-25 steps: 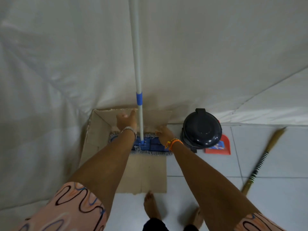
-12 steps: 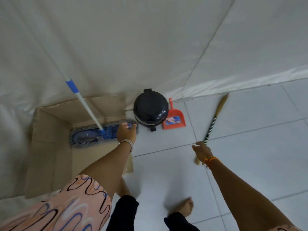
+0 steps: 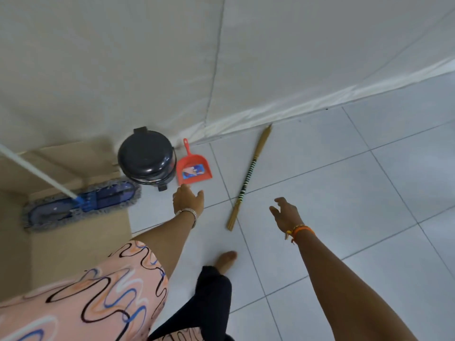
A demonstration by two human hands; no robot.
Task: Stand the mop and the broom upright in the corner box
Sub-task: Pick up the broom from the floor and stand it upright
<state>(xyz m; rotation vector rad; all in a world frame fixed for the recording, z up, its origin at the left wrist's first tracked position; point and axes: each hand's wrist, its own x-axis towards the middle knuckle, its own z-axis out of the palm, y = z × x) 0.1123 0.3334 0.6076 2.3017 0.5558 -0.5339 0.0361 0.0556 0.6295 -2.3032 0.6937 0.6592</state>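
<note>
Nearest the camera, a patterned pink sleeve (image 3: 81, 294) and a bare foot (image 3: 225, 260) on the tiled floor (image 3: 344, 217) are seen. Beyond them both hands are held out over the floor with nothing in either. The left hand (image 3: 188, 199) is spread flat with the fingers loosely apart, a silver bracelet (image 3: 189, 212) at the wrist; the right hand (image 3: 285, 214) is open with the fingers slightly curled, an orange wristband (image 3: 301, 231) at the wrist.

The broom (image 3: 248, 178) is lying flat on the floor between the two hands and just beyond them, touched by neither. Its straw bristle end is nearest, between the hands and closer to the right one; its black-and-white banded handle runs away from the person, and its bare tan tip ends near the foot of the white sheet-covered wall (image 3: 172, 57).

To the left of the broom, well apart from it, the cardboard box (image 3: 81, 242) is seen lying open against the wall. The mop (image 3: 81, 205) is in it: its blue fringed head is resting on the box's floor with one end reaching the box's open right edge, and its white handle is leaning up and away to the left, out of view. The mop is untouched by the hands.

Between the box and the broom, a black lidded bin (image 3: 147, 159) is standing just beside the mop head, against the wall. A red dustpan (image 3: 193, 168) is lying just right of the bin, its handle pointing to the wall, directly beyond the left hand's fingertips. The floor between the broom and the box is partly taken up by these two.
</note>
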